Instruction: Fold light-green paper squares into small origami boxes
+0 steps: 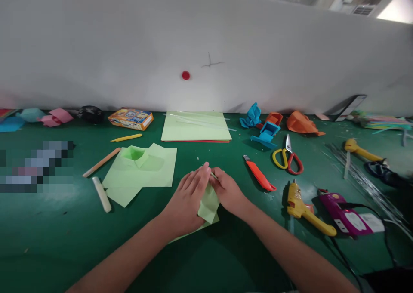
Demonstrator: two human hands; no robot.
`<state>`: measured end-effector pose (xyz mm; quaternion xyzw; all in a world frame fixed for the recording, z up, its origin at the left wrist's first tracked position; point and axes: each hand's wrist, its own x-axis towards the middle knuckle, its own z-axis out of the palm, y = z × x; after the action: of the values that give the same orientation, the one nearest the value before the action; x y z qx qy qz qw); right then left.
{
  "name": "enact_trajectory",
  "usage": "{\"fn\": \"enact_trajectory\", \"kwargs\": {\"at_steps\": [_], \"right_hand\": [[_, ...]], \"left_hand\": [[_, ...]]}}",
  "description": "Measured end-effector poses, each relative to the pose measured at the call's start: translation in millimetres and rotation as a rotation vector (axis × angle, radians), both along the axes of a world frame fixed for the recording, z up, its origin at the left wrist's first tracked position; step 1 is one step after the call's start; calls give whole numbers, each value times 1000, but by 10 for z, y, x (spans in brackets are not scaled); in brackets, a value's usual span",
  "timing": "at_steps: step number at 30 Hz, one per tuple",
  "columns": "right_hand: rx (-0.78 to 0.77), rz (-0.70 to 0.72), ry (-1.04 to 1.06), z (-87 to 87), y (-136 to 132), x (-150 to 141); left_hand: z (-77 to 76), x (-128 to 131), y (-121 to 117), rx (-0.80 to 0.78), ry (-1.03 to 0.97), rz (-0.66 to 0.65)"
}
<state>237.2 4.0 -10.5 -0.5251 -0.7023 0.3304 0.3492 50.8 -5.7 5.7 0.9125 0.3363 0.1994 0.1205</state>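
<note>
Left hand [189,199] holding, right hand [229,193] pinching folded green paper [209,206], right of paper box [139,158]; better align edges, crease firmly.

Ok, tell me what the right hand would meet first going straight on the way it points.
Beyond the paper the right hand holds, most likely the left hand, which lies just ahead; depth is unclear, so whether the two touch is hard to tell.
</note>
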Motion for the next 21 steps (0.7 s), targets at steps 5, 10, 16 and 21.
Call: {"fn": "enact_trajectory", "kwargs": {"at_steps": [5, 10, 16, 21], "right_hand": [[-102, 107, 303, 4, -152, -227], [-203, 247, 401, 177, -305, -126], [40, 123, 74, 194, -280, 176], [198, 5, -360, 59, -45, 299]], "left_hand": [[0, 182, -75, -91, -126, -12], [-37, 73, 5, -98, -159, 31], [140, -334, 152, -94, -177, 301], [247, -588, 199, -189, -64, 464]]}}
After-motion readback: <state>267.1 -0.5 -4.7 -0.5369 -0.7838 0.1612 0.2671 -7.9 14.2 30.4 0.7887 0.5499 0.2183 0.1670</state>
